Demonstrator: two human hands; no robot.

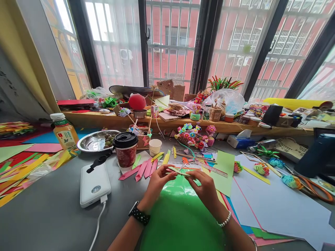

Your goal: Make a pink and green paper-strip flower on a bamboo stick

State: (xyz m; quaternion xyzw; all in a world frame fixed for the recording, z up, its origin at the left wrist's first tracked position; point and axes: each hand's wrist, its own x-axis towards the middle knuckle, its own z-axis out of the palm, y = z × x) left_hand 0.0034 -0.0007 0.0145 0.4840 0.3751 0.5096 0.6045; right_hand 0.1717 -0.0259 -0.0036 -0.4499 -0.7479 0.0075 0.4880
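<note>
A small folded strip of pale green and pink paper (180,172) is held level between my two hands, above the top of a glossy green sheet (183,216). My left hand (160,179) pinches its left end between thumb and fingers. The right end is pinched by my right hand (203,184). Pink folded paper strips (141,169) lie just left of my left hand, with yellow strips (166,158) behind them. Orange-handled scissors (185,161) and a pink ruler (211,169) rest just beyond my fingers.
To the left stand a lidded dark red cup (125,153), a white power bank (95,183) with a cable, a steel bowl (89,141) and a juice bottle (65,134). White sheets (277,198) and paper flowers (261,169) lie right. A small paper cup (155,147) stands behind the strips.
</note>
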